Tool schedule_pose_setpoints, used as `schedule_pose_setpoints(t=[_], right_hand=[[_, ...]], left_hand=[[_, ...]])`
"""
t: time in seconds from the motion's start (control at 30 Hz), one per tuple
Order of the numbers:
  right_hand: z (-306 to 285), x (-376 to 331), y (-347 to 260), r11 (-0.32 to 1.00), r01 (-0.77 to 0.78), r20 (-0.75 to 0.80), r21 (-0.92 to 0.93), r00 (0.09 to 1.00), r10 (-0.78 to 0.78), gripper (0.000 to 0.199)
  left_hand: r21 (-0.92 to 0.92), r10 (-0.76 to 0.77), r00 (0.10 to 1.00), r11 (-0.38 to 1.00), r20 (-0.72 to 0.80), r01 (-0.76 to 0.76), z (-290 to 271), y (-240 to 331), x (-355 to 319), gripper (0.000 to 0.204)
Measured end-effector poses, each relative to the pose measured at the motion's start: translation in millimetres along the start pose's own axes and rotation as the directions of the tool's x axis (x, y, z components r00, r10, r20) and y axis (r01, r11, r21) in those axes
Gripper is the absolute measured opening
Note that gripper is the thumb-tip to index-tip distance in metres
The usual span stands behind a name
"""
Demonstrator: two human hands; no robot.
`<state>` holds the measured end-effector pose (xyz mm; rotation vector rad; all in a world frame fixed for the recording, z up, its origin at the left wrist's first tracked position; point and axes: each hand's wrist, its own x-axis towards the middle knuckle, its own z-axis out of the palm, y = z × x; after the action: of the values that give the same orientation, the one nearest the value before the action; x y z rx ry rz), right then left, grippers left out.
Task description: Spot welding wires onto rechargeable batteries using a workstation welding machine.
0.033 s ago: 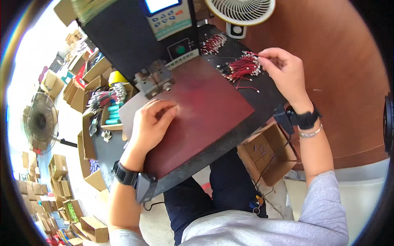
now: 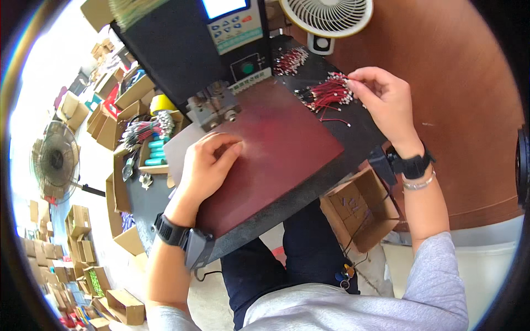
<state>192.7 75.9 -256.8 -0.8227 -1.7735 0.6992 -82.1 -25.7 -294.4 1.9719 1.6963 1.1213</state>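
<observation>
My left hand (image 2: 210, 165) rests over the dark red board (image 2: 276, 149), thumb and forefinger drawn together. Whatever may be between them is too small to make out. Just beyond it stand the metal clamp blocks (image 2: 214, 107) of a black bench machine (image 2: 160, 55). At the right, my right hand (image 2: 387, 102) pinches the end of a red wire lead at the edge of a pile of red and black wire leads (image 2: 330, 92) with small white connectors. One lead (image 2: 335, 119) sticks out of the pile toward me.
A second wire pile (image 2: 291, 60) lies farther back, near a white fan (image 2: 328, 16). Teal cylindrical cells (image 2: 157, 153) and bundled wires (image 2: 146, 131) sit in boxes at left. A cardboard box (image 2: 361, 209) stands below the table's right edge; a standing fan (image 2: 55, 157) is far left.
The view has shifted slightly, so the machine and table appear a little lower and farther right. Both hands keep the same pose.
</observation>
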Motion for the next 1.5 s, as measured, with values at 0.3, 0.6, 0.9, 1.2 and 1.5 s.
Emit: schedule_pose_setpoints(t=[0.3,0.6,0.9,1.2,1.5], right_hand=[[39,-19,-44,0.969,-0.033,0.158,0.246,0.987,-0.007,0.01],[68,-18,-20,0.996,0.008,0.279,0.085,0.96,-0.031,0.011],[82,-45,-71,0.703,0.699,0.482,-0.133,0.665,-0.571,0.028],[98,-59,-71,0.94,0.339,0.582,0.027,0.759,-0.291,0.011],[93,-47,-75,0.987,0.144,0.487,-0.073,0.869,-0.09,0.007]], left_hand=[[-0.753,-0.271,0.872,0.441,0.407,0.488,-19,39,-33,0.044],[-0.751,-0.401,0.825,0.374,0.399,0.545,-18,34,-42,0.021],[-0.5,-0.444,0.879,0.73,0.171,0.466,-15,45,-50,0.018],[-0.343,-0.076,0.997,0.936,0.03,0.081,-37,39,-78,0.01],[0.637,-0.288,0.949,0.71,-0.127,0.3,-71,-115,-110,0.023]])
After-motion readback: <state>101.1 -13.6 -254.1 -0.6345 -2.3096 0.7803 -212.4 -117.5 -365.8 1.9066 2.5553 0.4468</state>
